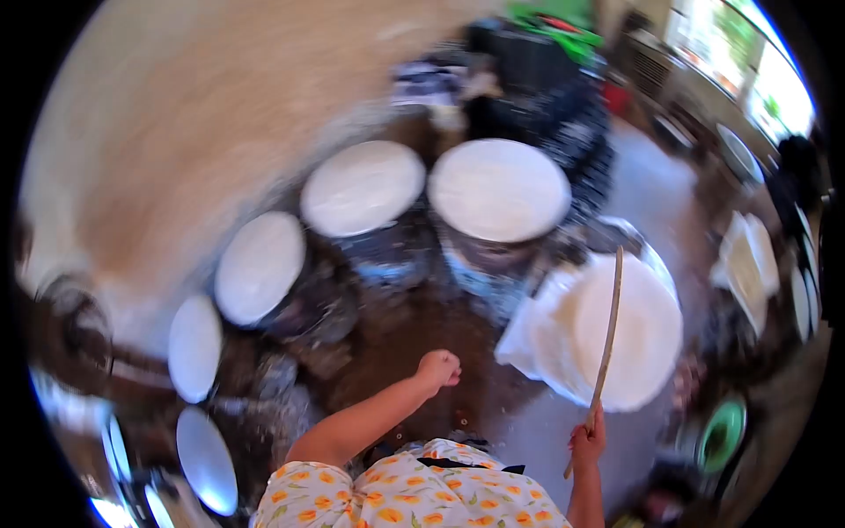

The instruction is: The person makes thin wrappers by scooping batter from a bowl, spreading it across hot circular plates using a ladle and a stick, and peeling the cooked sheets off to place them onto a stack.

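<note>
My right hand (588, 437) is closed around a long, thin wooden stick (609, 343). The stick points up and away, crossing in front of a broad white round surface (638, 330). White cloth or sheeting (537, 339) hangs out at that surface's left side. Whether the stick touches the white round cannot be told. My left hand (438, 368) is held out in front of my body as a fist, with nothing visible in it, above the dark floor.
White-topped round drums or pots curve along the wall, among them one at the centre (499, 189), one left of it (363, 187) and one further left (260, 268). A dark heap (546, 114) stands behind them. A green basin (722, 434) lies at lower right.
</note>
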Demonstrator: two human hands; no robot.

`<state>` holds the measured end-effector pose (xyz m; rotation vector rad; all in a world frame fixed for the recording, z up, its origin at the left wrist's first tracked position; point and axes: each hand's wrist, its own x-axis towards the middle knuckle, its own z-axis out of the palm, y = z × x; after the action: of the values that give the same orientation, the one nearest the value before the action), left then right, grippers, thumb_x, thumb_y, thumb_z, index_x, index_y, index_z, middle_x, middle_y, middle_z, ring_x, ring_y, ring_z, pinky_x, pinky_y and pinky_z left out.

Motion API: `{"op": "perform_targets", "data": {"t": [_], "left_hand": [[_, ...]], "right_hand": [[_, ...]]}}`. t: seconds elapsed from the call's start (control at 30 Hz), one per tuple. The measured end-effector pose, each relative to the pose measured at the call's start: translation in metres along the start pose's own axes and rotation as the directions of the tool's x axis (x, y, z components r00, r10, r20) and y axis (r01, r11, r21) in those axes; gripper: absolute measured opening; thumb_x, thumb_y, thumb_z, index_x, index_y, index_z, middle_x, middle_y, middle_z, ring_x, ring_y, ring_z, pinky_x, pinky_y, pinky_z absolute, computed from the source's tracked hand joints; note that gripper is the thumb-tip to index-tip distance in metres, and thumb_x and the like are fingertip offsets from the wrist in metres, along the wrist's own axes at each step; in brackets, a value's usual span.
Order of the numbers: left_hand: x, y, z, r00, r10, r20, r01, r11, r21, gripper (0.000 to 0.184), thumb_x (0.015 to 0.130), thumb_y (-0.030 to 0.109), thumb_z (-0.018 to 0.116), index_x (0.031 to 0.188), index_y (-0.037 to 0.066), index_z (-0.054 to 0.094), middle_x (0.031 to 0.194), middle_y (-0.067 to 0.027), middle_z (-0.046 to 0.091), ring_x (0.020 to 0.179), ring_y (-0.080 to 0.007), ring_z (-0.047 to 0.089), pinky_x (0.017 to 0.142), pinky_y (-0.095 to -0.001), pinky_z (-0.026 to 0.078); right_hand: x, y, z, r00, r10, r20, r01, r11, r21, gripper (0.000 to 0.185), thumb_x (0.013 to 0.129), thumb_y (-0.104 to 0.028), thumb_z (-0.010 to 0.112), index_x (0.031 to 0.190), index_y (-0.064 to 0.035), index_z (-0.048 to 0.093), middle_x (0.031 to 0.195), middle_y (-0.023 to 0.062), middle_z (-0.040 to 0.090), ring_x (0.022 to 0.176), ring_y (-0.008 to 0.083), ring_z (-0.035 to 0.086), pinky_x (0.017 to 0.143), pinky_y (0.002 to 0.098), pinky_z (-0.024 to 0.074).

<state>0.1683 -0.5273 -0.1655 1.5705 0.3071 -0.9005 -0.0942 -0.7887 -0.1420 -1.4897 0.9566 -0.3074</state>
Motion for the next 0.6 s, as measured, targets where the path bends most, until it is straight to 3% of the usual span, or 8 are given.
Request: {"op": "perform_targets", "data": {"t": [0.07, 0.13, 0.17, 0.3, 0.37, 0.5, 0.57, 0.6], "left_hand": [[-0.036, -0.042, -0.064, 0.970, -0.065, -0.236, 0.036, 0.991, -0.125, 0.006, 0.083, 0.007, 0.058, 0.084, 0.002, 0.062, 0.081, -0.0089, 0.061, 0.072, -0.0186, 0.063, 0.062, -0.0330, 0.058], [-0.088, -0.091, -0.113, 0.886, -0.172, -0.429, 0.052, 0.959, -0.277, 0.007, 0.082, 0.004, 0.059, 0.088, 0.002, 0.062, 0.080, -0.0093, 0.061, 0.070, -0.0195, 0.063, 0.061, -0.0329, 0.058], [-0.118, -0.117, -0.132, 0.831, -0.238, -0.504, 0.050, 0.932, -0.358, 0.010, 0.081, 0.002, 0.059, 0.091, 0.002, 0.062, 0.079, -0.0094, 0.061, 0.069, -0.0200, 0.064, 0.060, -0.0332, 0.058], [-0.234, -0.212, -0.150, 0.631, -0.421, -0.651, -0.166, 0.747, -0.644, 0.016, 0.081, -0.001, 0.059, 0.096, 0.002, 0.061, 0.078, -0.0106, 0.061, 0.068, -0.0210, 0.064, 0.059, -0.0337, 0.058], [-0.278, -0.256, -0.137, 0.540, -0.551, -0.636, -0.242, 0.622, -0.744, 0.017, 0.080, -0.002, 0.060, 0.097, 0.000, 0.059, 0.079, -0.0127, 0.061, 0.064, -0.0218, 0.063, 0.059, -0.0344, 0.058], [-0.303, -0.396, -0.105, 0.499, -0.644, -0.580, -0.520, 0.313, -0.794, 0.013, 0.082, -0.002, 0.058, 0.094, -0.003, 0.057, 0.079, -0.0147, 0.061, 0.061, -0.0230, 0.062, 0.058, -0.0376, 0.058], [-0.300, -0.455, -0.091, 0.553, -0.778, -0.298, -0.649, -0.177, -0.740, 0.010, 0.085, 0.001, 0.054, 0.094, -0.004, 0.054, 0.078, -0.0161, 0.061, 0.061, -0.0254, 0.062, 0.058, -0.0416, 0.057], [-0.308, -0.454, -0.092, 0.563, -0.776, -0.283, -0.664, -0.221, -0.714, 0.010, 0.085, 0.001, 0.054, 0.094, -0.004, 0.054, 0.078, -0.0161, 0.061, 0.061, -0.0254, 0.062, 0.058, -0.0416, 0.057]], "right_hand": [[0.030, -0.009, 0.030, 0.977, -0.110, 0.183, 0.121, 0.992, -0.048, 0.067, 0.081, 0.010, 0.039, 0.142, -0.0184, 0.037, 0.067, 0.0019, 0.052, 0.046, 0.0081, 0.046, 0.040, 0.0218, 0.0418], [0.049, -0.034, 0.070, 0.922, -0.119, 0.369, 0.170, 0.979, -0.109, 0.066, 0.080, 0.010, 0.039, 0.141, -0.0166, 0.039, 0.064, 0.0015, 0.051, 0.046, 0.0078, 0.046, 0.040, 0.0221, 0.0415], [0.057, -0.039, 0.091, 0.868, -0.185, 0.460, 0.282, 0.947, -0.152, 0.066, 0.080, 0.010, 0.040, 0.140, -0.0156, 0.040, 0.063, 0.0014, 0.050, 0.047, 0.0078, 0.046, 0.040, 0.0224, 0.0415], [0.055, -0.053, 0.197, 0.627, -0.259, 0.735, 0.510, 0.849, -0.136, 0.065, 0.078, 0.009, 0.040, 0.139, -0.0135, 0.041, 0.061, 0.0006, 0.049, 0.047, 0.0072, 0.045, 0.041, 0.0226, 0.0407], [0.033, -0.060, 0.245, 0.509, -0.190, 0.839, 0.518, 0.847, -0.122, 0.066, 0.078, 0.008, 0.041, 0.141, -0.0144, 0.039, 0.063, -0.0004, 0.049, 0.046, 0.0064, 0.043, 0.041, 0.0219, 0.0401], [-0.025, -0.045, 0.337, 0.184, -0.186, 0.965, 0.695, 0.719, 0.006, 0.063, 0.080, 0.006, 0.045, 0.138, -0.0156, 0.044, 0.064, -0.0020, 0.048, 0.050, 0.0062, 0.044, 0.045, 0.0222, 0.0425], [-0.076, -0.048, 0.375, 0.041, -0.170, 0.985, 0.716, 0.692, 0.090, 0.060, 0.080, 0.005, 0.049, 0.136, -0.0162, 0.048, 0.063, -0.0028, 0.046, 0.049, 0.0056, 0.043, 0.045, 0.0223, 0.0426], [-0.101, -0.046, 0.393, -0.029, -0.175, 0.984, 0.742, 0.656, 0.138, 0.059, 0.080, 0.005, 0.050, 0.135, -0.0163, 0.049, 0.062, -0.0031, 0.046, 0.049, 0.0055, 0.043, 0.045, 0.0224, 0.0426]]}}
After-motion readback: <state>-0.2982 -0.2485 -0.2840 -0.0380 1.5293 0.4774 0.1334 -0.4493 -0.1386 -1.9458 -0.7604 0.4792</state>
